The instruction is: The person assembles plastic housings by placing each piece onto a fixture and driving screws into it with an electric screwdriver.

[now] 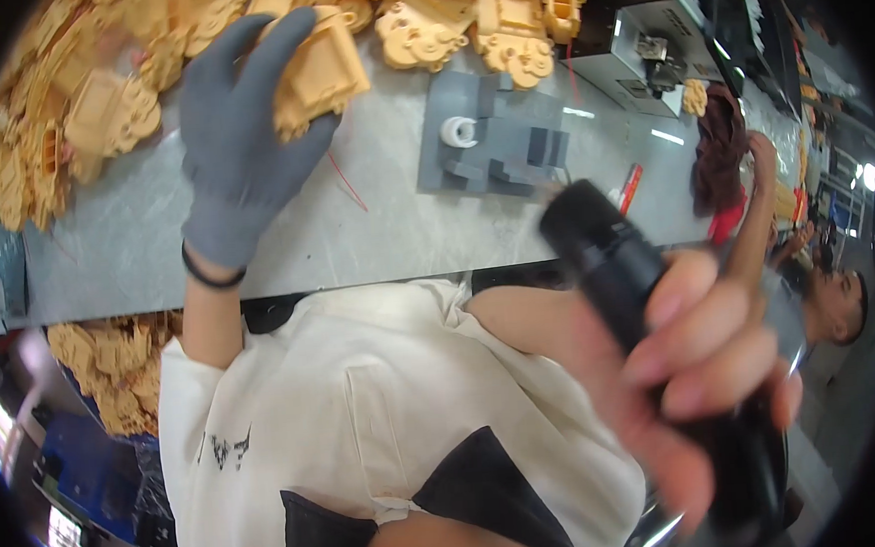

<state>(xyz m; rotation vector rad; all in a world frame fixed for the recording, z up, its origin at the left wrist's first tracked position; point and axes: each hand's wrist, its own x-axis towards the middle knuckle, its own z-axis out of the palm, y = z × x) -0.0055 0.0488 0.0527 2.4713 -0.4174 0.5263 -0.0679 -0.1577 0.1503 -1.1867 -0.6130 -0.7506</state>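
Note:
My left hand (249, 135), in a grey glove, grips a yellow-orange plastic housing (320, 75) between thumb and fingers, at the near edge of a heap of similar parts. In my bare right hand (708, 357) is a black electric screwdriver (607, 253), its body tilted up and left toward the table and blurred by motion; its tip cannot be made out. Between the two hands a grey fixture (507, 174) lies on the table, with a white ring (458, 132) on it. A thin red wire (348, 184) trails below the held housing.
Piled yellow plastic parts (113, 123) cover the table's far left side. A metal-fronted machine (645, 60) stands at the back right, near a red pen-like object (631, 189) and a dark brown cloth (719, 151). More parts fill a bin (113, 369) below left. Another person (811, 311) is at right.

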